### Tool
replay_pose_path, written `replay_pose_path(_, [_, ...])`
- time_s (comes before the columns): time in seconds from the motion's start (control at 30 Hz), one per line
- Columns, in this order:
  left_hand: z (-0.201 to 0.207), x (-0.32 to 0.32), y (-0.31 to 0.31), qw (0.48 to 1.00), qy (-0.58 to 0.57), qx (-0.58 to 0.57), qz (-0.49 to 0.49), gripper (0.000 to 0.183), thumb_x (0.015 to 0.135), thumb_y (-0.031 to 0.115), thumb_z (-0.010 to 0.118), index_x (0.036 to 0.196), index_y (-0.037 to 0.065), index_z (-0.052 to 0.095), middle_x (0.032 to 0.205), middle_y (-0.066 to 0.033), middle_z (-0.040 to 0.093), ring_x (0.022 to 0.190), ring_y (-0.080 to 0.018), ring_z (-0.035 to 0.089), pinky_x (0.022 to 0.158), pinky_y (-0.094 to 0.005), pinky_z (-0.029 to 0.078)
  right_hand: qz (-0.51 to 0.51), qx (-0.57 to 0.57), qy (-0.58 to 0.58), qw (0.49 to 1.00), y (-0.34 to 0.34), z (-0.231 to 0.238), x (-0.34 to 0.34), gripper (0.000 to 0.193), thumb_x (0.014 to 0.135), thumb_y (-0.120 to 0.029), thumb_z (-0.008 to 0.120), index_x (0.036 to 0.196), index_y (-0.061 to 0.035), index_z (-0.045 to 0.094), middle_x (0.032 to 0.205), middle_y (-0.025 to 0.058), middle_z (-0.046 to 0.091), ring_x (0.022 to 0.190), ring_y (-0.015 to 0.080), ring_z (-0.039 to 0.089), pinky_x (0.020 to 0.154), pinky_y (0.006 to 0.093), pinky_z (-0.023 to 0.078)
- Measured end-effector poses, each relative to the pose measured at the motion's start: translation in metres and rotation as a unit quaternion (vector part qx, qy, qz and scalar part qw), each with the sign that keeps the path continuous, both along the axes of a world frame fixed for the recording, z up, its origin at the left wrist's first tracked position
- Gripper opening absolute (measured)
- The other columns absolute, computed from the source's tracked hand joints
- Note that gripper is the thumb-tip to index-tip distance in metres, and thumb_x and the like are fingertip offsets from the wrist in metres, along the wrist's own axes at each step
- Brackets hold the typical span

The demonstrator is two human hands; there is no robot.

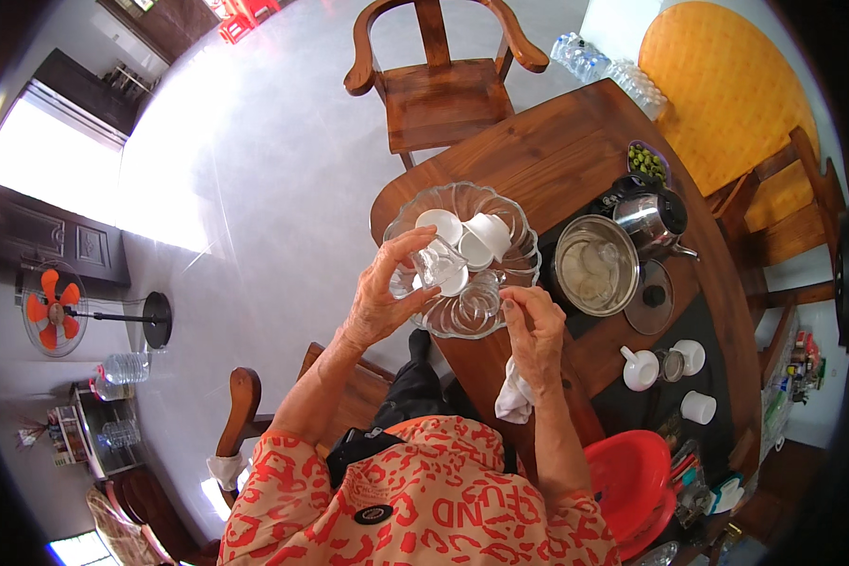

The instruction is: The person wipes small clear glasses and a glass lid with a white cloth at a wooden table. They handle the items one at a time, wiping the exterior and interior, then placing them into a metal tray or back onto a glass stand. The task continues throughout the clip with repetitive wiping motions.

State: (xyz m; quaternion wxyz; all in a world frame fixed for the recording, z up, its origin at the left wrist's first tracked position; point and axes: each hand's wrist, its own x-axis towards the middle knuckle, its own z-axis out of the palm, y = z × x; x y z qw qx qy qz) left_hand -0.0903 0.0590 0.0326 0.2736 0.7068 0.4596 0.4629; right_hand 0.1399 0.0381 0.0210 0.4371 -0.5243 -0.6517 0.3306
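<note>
My left hand (387, 288) grips a small clear glass cup (436, 264) between thumb and fingers, above a large scalloped glass bowl (514, 212). Several white cups (488, 236) sit in that bowl, some tipped on their sides. Another clear glass cup (481, 297) lies at the bowl's near side. Close to it, my right hand (535, 335) is closed, its fingertips at the bowl's rim. A white cloth (515, 394) hangs below the right palm and seems held by its curled fingers, which partly hide it.
The bowl stands on a brown wooden table (538, 151). To its right are a steel pot (596, 266), a kettle (646, 222), a glass lid (649, 297), a white teapot (640, 370) and a white cup (698, 407). A red basin (632, 481) stands at lower right, a wooden chair (448, 94) beyond the table.
</note>
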Motion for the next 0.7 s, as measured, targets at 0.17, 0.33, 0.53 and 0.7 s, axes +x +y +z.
replay_pose_path(0.17, [-0.005,0.0,0.004,0.998,0.03,0.04,0.023,0.064,0.067,-0.003,0.077,0.124,0.009,0.051,0.132,-0.0078,0.054,0.113,-0.0254,0.055,0.08,-0.0324,0.051,0.0,-0.02,-0.001,1.0,0.003,-0.007,-0.004,0.011,0.084,-0.01,0.064,0.094,-0.0096,0.067,0.087,-0.0014,0.063,0.081,0.0137,0.056,0.081,0.0315,0.031])
replay_pose_path(0.33, [-0.021,-0.001,0.009,0.997,0.05,0.05,0.04,0.065,0.067,-0.004,0.077,0.126,0.008,0.05,0.132,-0.008,0.054,0.113,-0.0248,0.054,0.079,-0.0313,0.051,-0.011,-0.025,0.01,1.0,0.003,-0.009,-0.001,0.009,0.084,-0.007,0.062,0.092,-0.0065,0.066,0.086,0.0033,0.064,0.077,0.0193,0.058,0.074,0.0331,0.039])
replay_pose_path(0.53, [-0.042,0.01,0.002,0.871,-0.425,-0.244,-0.013,0.054,0.084,0.011,0.067,0.132,0.003,0.044,0.113,-0.009,0.059,0.092,-0.0177,0.059,0.076,-0.0288,0.05,-0.06,-0.034,0.016,0.998,-0.011,-0.005,0.038,0.011,0.085,-0.004,0.06,0.095,-0.0001,0.063,0.084,0.0093,0.061,0.07,0.0206,0.056,0.066,0.0312,0.045])
replay_pose_path(0.7, [-0.037,0.028,-0.016,0.741,-0.539,-0.365,-0.166,0.055,0.094,0.041,0.055,0.134,0.005,0.042,0.113,-0.0064,0.054,0.09,-0.0175,0.06,0.072,-0.028,0.051,-0.082,-0.12,-0.042,0.989,-0.046,-0.023,0.076,0.017,0.081,-0.006,0.065,0.098,-0.0015,0.064,0.087,0.0093,0.058,0.078,0.0233,0.056,0.072,0.032,0.046])
